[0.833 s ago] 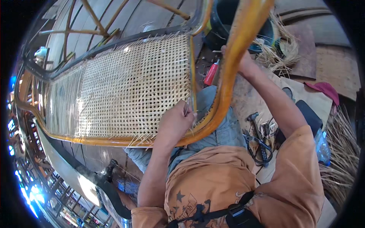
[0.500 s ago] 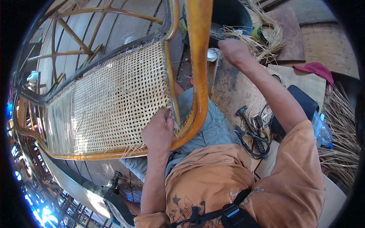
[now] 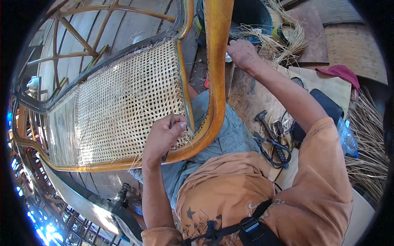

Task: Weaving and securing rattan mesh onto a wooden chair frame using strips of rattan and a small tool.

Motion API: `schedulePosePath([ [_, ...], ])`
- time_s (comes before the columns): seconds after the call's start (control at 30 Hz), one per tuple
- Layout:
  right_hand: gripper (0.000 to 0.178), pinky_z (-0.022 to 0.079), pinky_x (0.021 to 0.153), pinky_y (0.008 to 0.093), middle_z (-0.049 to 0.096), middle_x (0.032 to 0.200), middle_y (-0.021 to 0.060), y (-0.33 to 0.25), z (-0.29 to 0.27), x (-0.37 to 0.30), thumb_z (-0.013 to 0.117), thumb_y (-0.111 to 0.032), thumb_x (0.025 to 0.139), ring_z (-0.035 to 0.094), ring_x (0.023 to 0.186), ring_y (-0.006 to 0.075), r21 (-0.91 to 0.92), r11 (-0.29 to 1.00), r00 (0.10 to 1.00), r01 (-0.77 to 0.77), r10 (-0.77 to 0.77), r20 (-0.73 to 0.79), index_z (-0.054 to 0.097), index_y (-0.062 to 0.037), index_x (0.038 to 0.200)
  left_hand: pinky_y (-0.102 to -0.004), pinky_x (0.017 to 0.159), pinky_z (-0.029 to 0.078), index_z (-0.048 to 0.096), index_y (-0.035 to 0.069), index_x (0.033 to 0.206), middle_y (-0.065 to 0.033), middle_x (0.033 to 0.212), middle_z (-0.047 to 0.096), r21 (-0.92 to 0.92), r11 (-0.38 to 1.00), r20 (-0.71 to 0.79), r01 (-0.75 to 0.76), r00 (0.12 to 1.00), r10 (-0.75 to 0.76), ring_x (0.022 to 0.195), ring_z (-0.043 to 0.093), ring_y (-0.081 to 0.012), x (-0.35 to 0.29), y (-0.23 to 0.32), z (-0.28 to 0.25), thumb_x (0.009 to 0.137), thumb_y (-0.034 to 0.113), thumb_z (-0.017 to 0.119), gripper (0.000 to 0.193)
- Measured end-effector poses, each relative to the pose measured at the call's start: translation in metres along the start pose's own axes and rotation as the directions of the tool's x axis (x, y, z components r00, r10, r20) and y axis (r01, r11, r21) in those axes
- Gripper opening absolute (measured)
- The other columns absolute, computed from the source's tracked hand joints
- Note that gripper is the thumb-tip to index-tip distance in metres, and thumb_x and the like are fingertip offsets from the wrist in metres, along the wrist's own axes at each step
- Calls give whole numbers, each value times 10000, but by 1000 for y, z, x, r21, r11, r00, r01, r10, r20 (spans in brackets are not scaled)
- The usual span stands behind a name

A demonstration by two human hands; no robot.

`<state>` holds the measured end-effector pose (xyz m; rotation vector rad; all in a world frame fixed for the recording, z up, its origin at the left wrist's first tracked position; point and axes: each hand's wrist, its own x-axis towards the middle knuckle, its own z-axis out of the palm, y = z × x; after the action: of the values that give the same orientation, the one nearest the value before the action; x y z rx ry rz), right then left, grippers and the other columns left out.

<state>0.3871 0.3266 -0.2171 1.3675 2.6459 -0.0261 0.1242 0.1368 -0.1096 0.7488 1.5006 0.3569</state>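
A chair frame (image 3: 219, 78) of glossy yellow-brown wood lies tilted across my lap, with a panel of woven cane (image 3: 127, 102) in an open lattice filling it. At the panel's near right corner, my left hand (image 3: 160, 139) is closed round a slim dark tool (image 3: 172, 119). The tool's thin end points up past the fingers and its other end shows below the palm; its exact kind is unclear. Past the frame's right side, my right hand (image 3: 245, 55) is raised with curled fingers beside a dark bucket. Whatever those fingers pinch, if anything, cannot be made out.
Loose cane strands (image 3: 293, 41) hang over the bucket (image 3: 246, 16). On the board to my right lie a hammer (image 3: 264, 123), pliers (image 3: 269, 143), a black pouch (image 3: 326, 107) and a plastic bottle (image 3: 347, 139). Farther right are a red cap (image 3: 340, 74) and a cane bundle (image 3: 365, 135).
My left hand has shifted slightly left and turned, bringing the slim tool into sight. My right hand has moved a little left, closer to the chair frame. The frame tilts slightly differently.
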Motion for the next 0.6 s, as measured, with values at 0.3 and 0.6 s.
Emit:
schedulePosePath([
  [0.3, 113, 477, 732, 397, 578, 835, 133, 19, 8, -22, 515, -141, 795, 588, 882, 298, 250, 943, 970, -218, 237, -48, 609, -81, 817, -174, 397, 353, 590, -6, 956, -19, 666, 585, -87, 995, 34, 50, 998, -48, 435, 445, -43, 6, 4, -3, 846, 150, 586, 191],
  [0.6, 163, 388, 528, 230, 569, 683, -6, 3, -12, -63, 559, -201, 872, 491, 557, 95, 925, 228, 937, -304, 249, 247, 624, -56, 908, -203, 394, 371, 582, -10, 935, -24, 655, 580, -145, 984, 77, 107, 992, -97, 445, 491, -66, 8, 3, -8, 837, 138, 583, 177],
])
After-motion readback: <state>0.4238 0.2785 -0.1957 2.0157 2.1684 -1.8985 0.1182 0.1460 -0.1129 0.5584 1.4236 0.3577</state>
